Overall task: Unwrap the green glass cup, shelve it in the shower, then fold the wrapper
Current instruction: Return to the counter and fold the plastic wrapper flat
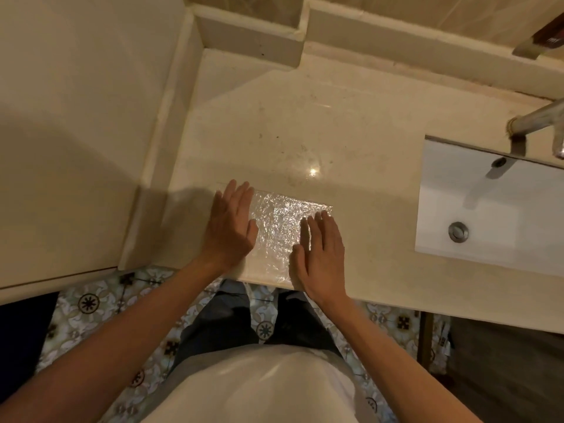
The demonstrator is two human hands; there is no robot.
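Observation:
A clear, crinkled plastic wrapper (276, 228) lies flat on the beige counter (305, 132), near its front edge. My left hand (230, 230) rests flat on the wrapper's left side, fingers straight and together. On the wrapper's right side lies my right hand (320, 254), also flat, palm down. Neither hand grips anything. The green glass cup is not in view.
A white sink basin (494, 215) with a drain sits at the right, under a metal tap (537, 120). A raised ledge (250, 35) runs along the back wall. A beige wall stands to the left. Patterned floor tiles (91, 312) show below the counter edge.

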